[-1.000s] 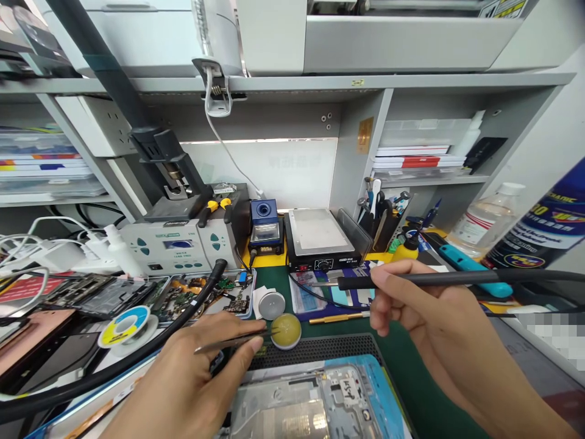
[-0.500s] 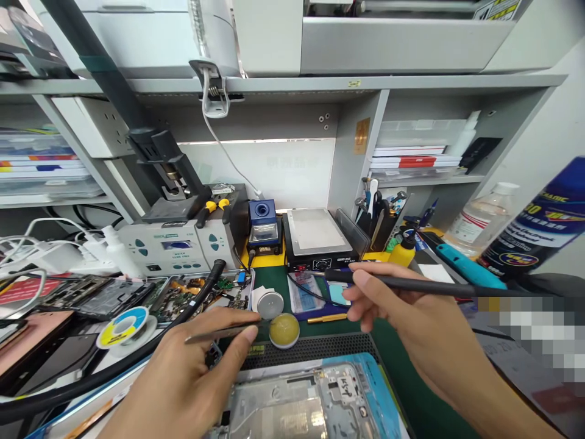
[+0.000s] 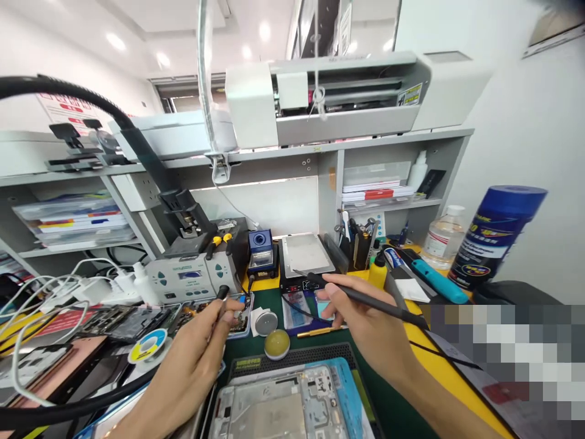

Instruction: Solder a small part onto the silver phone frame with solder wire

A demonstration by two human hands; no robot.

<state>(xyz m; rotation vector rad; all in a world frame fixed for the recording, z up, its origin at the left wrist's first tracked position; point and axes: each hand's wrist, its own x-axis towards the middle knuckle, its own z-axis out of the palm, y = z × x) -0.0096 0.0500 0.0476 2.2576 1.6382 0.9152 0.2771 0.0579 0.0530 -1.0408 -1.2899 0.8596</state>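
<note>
Across the head view, your right hand (image 3: 361,316) pinches a black soldering iron (image 3: 379,306) in closed fingertips. Leftward, your left hand (image 3: 196,341) closes around mostly hidden tweezers (image 3: 222,313). Between your hands sits a yellow paste tin (image 3: 278,356); nearer you, a phone frame (image 3: 274,407).

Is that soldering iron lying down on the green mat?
No, the right hand holds the soldering iron by its dark handle, raised above the bench.

A printer (image 3: 347,122) sits atop the shelf (image 3: 328,213); a stack (image 3: 377,194) lies in its right bay; a bottle (image 3: 439,241) and can (image 3: 493,238) stand near its right end.
</note>
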